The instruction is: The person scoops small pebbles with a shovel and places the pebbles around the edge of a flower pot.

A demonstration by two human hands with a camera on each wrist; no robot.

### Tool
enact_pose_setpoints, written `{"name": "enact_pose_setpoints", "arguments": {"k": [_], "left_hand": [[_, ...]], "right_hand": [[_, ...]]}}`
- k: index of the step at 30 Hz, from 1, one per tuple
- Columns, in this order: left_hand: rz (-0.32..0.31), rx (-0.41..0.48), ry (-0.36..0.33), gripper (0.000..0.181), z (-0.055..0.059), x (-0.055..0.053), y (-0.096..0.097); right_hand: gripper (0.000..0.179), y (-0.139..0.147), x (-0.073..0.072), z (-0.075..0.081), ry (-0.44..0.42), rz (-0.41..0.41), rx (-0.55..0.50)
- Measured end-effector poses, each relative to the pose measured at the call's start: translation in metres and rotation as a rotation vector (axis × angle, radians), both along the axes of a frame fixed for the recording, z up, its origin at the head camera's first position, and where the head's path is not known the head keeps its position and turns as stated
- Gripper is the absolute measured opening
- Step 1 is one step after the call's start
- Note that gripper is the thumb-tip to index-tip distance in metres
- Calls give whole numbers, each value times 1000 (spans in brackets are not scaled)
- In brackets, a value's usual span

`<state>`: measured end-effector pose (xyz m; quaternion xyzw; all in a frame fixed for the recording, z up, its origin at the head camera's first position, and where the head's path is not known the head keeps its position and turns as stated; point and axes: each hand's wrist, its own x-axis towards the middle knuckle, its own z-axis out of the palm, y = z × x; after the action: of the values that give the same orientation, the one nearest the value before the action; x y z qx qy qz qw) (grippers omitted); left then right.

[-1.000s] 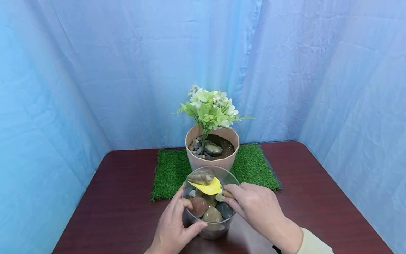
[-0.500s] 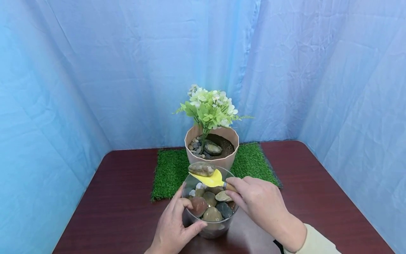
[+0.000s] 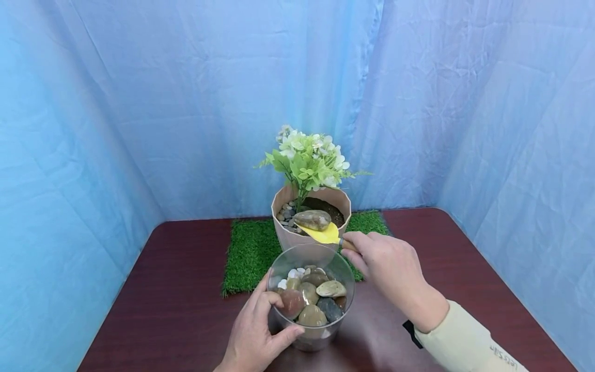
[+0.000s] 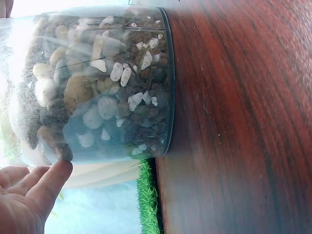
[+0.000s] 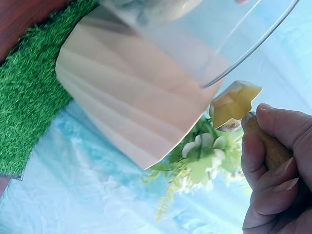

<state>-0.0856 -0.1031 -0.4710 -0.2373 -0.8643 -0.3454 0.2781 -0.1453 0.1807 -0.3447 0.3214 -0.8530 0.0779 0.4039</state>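
Yellow trowel [image 3: 327, 233], gripped in your right hand [image 3: 390, 261], bears the oblong stone [image 3: 312, 220] near the flowerpot [image 3: 290, 236]; your left hand [image 3: 253, 325] grips the clear jar [image 3: 316, 338]. Tilting could roll the stone off.

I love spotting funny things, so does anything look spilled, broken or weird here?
Nothing looks spilled or broken. Slightly odd: the gray-brown stone on the yellow trowel in the right hand looks nearly as long as the blade.
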Motion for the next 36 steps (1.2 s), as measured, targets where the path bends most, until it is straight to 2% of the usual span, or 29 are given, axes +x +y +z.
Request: {"name": "enact_pose_setpoints", "arguments": {"k": [14, 19, 23, 30, 36], "left_hand": [[7, -1, 7, 52, -2, -1, 1], [8, 2, 35, 53, -3, -1, 1], [2, 6, 63, 54, -3, -2, 1], [-11, 15, 61, 55, -3, -4, 1], [-21, 23, 95, 54, -5, -5, 0]], "right_hand": [[22, 6, -32, -4, -53, -72, 13], [20, 7, -41, -6, -91, -92, 9], [19, 8, -46, -6, -131, -114, 8], [16, 7, -55, -4, -177, -148, 14], [14, 7, -61, -2, -241, -176, 33]]}}
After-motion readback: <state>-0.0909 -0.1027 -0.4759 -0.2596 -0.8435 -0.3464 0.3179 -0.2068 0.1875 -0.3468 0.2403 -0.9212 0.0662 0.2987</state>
